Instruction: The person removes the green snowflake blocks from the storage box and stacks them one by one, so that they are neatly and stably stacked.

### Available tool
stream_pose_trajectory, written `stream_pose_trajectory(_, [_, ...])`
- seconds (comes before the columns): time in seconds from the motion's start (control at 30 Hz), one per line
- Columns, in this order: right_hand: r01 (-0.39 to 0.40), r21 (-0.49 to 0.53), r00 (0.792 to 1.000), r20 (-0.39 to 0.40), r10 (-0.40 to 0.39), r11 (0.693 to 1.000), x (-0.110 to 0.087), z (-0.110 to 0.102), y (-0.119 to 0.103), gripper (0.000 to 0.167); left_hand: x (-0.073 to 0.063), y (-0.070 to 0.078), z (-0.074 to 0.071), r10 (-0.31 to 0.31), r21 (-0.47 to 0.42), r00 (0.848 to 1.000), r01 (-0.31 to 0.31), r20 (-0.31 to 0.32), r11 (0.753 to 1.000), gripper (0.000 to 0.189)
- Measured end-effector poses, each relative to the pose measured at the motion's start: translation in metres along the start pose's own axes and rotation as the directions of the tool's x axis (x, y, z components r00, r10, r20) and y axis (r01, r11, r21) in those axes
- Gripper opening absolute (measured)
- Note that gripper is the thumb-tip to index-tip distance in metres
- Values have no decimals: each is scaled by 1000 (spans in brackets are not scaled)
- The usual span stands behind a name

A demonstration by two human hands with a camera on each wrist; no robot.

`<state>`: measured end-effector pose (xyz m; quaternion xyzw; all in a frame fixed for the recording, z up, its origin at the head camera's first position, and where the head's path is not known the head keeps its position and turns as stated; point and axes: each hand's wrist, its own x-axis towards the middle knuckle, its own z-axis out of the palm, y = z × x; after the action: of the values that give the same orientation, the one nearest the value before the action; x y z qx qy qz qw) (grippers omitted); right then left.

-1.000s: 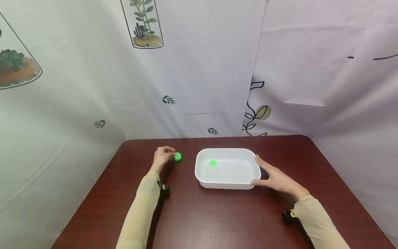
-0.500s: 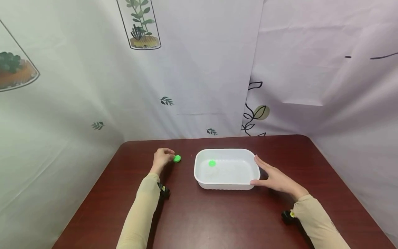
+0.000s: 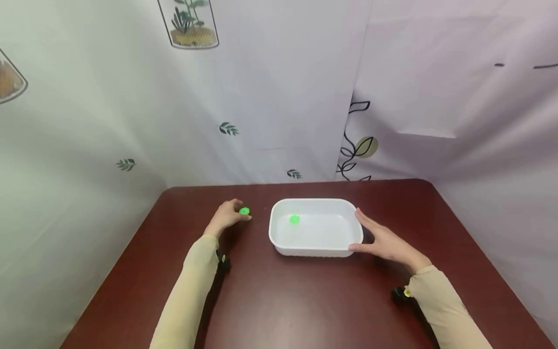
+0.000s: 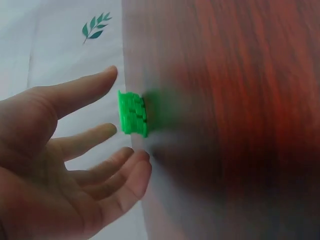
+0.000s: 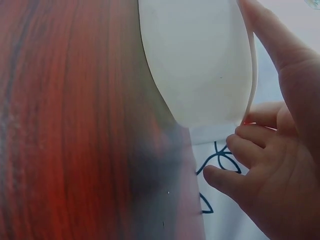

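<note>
My left hand (image 3: 224, 215) is around a small bright green toothed round piece (image 3: 244, 211) on the table, at the table's far left. In the left wrist view, thumb and fingers are spread on either side of the green piece (image 4: 132, 114), with gaps visible; it looks ridged, with a flat rim. My right hand (image 3: 385, 241) rests against the right end of a white rectangular basin (image 3: 316, 252), its thumb at the near corner and its index finger at the far corner. Inside the basin, toward its left, lies a flat green scalloped disc (image 3: 294, 219).
The dark reddish-brown table (image 3: 270, 300) has a glossy surface. A pale cloth (image 3: 279, 97) printed with leaves and plant jars hangs behind it and along both sides. Black wrist cameras sit under both sleeves.
The left hand has turned, and its thumb now shows in front of the green piece, with the fingers behind it. The head view has shifted slightly. The right hand stays at the basin.
</note>
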<state>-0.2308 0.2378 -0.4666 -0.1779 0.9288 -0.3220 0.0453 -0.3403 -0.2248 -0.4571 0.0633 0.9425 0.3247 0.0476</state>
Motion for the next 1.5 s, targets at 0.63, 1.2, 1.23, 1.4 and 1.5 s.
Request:
stream_pose_trajectory(0.63, [24,-23,997,-74,-26,999,-19,0,-2,112,18,44,13,-61,254,997,69,-37,965,34])
stream_pose_trajectory(1.2, [39,-18,997,-61,-41,999,-9,0,-6,112,11,28,10,-13,176,997,26,-74,984,12])
stream_pose_trajectory(1.23, [43,-19,997,-62,-44,999,-9,1,-5,112,11,26,11,-16,172,997,29,-78,985,14])
stream_pose_trajectory(1.4, [56,-28,996,-64,-57,998,-7,4,-3,112,11,21,12,-43,147,996,55,-81,988,14])
stream_pose_trajectory(1.5, [59,-30,996,-70,-61,998,-8,7,-4,111,8,17,12,-29,143,997,40,-77,989,4])
